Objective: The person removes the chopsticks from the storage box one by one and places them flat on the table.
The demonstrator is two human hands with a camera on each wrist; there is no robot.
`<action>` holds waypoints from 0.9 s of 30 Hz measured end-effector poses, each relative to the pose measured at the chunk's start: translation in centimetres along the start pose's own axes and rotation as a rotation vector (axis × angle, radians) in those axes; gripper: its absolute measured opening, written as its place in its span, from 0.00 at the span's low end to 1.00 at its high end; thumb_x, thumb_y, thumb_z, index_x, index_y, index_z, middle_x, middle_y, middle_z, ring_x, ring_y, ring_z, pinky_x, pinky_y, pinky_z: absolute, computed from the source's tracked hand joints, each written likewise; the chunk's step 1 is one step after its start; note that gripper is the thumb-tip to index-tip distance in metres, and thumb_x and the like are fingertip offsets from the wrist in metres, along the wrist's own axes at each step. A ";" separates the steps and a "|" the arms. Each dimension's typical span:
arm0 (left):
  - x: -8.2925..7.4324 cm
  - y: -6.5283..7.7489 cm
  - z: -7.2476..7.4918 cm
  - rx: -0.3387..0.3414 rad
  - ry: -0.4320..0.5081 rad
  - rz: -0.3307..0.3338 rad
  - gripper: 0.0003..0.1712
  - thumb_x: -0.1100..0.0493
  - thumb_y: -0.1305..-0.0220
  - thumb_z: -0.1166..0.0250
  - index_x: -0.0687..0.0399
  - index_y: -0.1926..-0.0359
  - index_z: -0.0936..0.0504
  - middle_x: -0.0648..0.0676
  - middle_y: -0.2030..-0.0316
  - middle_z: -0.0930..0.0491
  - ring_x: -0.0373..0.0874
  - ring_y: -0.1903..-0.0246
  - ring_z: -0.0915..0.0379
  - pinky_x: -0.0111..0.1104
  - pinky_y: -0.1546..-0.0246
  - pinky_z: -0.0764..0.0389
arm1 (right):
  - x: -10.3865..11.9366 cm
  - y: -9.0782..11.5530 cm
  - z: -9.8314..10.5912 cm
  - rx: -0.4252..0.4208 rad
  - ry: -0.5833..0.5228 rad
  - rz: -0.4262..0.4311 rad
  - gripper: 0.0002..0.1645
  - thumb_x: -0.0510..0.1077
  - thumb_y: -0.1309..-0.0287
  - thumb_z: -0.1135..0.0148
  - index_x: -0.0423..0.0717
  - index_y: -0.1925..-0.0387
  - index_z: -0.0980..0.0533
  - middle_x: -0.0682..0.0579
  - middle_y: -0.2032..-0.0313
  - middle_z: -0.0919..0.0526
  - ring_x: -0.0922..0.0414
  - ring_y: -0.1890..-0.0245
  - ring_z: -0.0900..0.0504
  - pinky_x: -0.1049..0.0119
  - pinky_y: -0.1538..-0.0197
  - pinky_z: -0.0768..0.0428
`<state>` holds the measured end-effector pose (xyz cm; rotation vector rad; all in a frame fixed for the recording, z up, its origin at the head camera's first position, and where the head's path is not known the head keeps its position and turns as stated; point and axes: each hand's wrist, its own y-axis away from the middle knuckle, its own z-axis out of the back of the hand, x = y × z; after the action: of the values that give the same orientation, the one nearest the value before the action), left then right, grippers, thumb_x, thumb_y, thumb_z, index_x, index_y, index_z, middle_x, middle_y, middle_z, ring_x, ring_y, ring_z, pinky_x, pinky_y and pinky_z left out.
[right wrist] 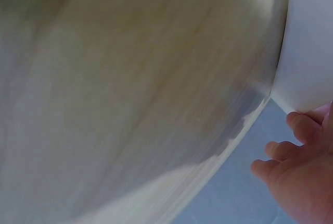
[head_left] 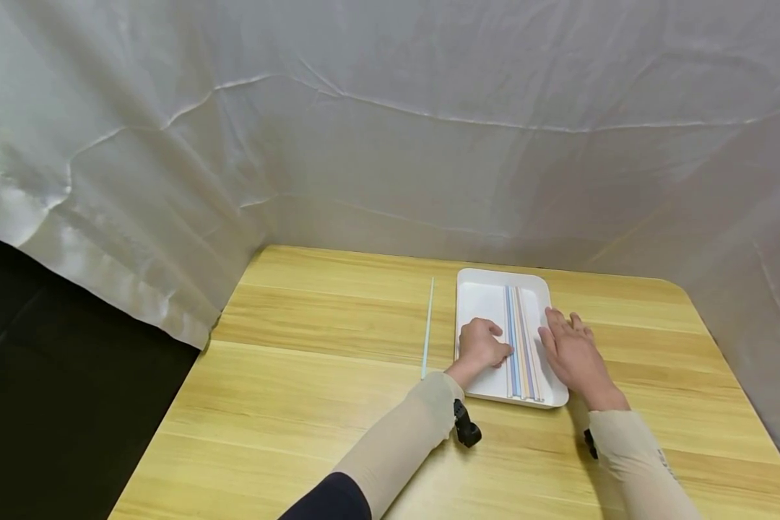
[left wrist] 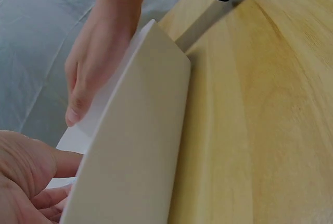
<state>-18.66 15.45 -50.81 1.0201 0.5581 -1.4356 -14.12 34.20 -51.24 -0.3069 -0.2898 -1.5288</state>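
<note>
Inside a white rectangular tray (head_left: 483,284), several thin, straight sticks (head_left: 520,325) in pale blue, beige and mauve lie side by side along its length. Their exact kind cannot be told. The left hand (head_left: 484,343) reaches over the tray's left rim, thumb extended and fingers loosely bent, its tip touching or very near the leftmost stick. In the left wrist view, the tray wall hides part of those fingertips. At the tray's right rim rests the right hand (head_left: 575,354), its fingers mostly straight and nothing gripped.
A single pale-green stick (head_left: 427,325) lies on the wooden table (head_left: 299,404), left of the tray. Grey-white sheeting (head_left: 390,159) hangs behind the table. Beyond the left table edge is a dark area (head_left: 52,390).
</note>
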 end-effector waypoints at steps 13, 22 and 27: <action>0.0 0.1 0.1 -0.041 0.000 -0.015 0.12 0.66 0.46 0.21 0.60 0.59 0.10 0.48 0.88 0.19 0.33 0.93 0.30 0.21 0.75 0.21 | -0.3 -0.2 -0.2 0.002 -0.004 -0.002 0.40 0.57 0.14 0.69 0.31 0.19 0.49 0.27 0.22 0.44 0.19 0.23 0.53 0.22 0.23 0.52; 0.1 0.0 0.3 -0.065 -0.067 -0.012 0.11 0.61 0.51 0.18 0.52 0.73 0.14 0.48 0.80 0.18 0.39 0.78 0.25 0.27 0.71 0.21 | -0.3 -0.2 -0.2 0.014 -0.003 -0.007 0.41 0.58 0.14 0.70 0.31 0.19 0.50 0.28 0.21 0.44 0.19 0.23 0.54 0.23 0.22 0.53; -0.1 0.2 0.3 -0.052 -0.054 -0.004 0.12 0.61 0.49 0.18 0.55 0.71 0.16 0.48 0.87 0.20 0.38 0.87 0.24 0.24 0.74 0.20 | -0.4 -0.2 -0.2 0.002 -0.004 0.002 0.40 0.57 0.14 0.70 0.31 0.19 0.49 0.28 0.21 0.43 0.18 0.23 0.53 0.22 0.23 0.52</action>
<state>-18.58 15.21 -50.50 0.9366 0.5560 -1.4409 -14.33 34.48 -51.59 -0.3087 -0.2943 -1.5256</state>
